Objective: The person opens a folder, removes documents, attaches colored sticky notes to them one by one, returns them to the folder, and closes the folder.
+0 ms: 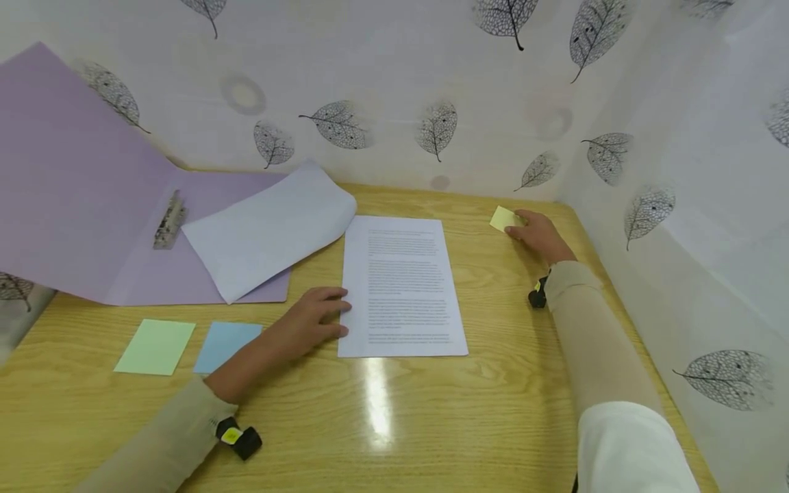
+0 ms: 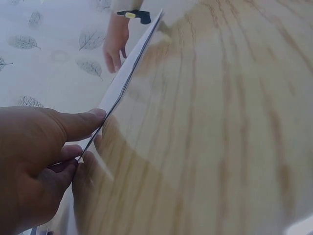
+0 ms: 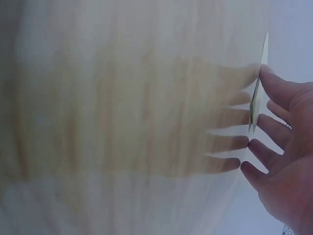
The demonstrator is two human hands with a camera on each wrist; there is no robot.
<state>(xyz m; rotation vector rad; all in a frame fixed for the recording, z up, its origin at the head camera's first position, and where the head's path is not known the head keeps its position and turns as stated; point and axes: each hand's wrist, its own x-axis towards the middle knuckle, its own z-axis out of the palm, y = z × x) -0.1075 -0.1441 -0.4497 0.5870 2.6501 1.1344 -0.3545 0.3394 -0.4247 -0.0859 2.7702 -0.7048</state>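
Note:
Printed sheets [image 1: 401,287] lie stacked at the middle of the table. My left hand [image 1: 308,318] rests at their left edge; in the left wrist view the thumb and fingertips of that hand [image 2: 39,161] touch the thin paper edge [image 2: 122,81]. Far to the right, a small yellow sticky note [image 1: 502,219] lies by the table's back edge, and my right hand [image 1: 542,236] holds its right side. Seen from the right wrist, the note [image 3: 255,103] is edge-on between the thumb and forefinger of the right hand [image 3: 288,132], with the other fingertips on the tabletop.
An open purple folder [image 1: 92,185] with a metal clip [image 1: 169,219] stands at the left, a curled white sheet [image 1: 271,229] across its right part. Green [image 1: 155,347] and blue [image 1: 224,342] sticky notes lie in front. Leaf-patterned curtain [image 1: 382,68] borders the table [image 1: 431,424] behind and right.

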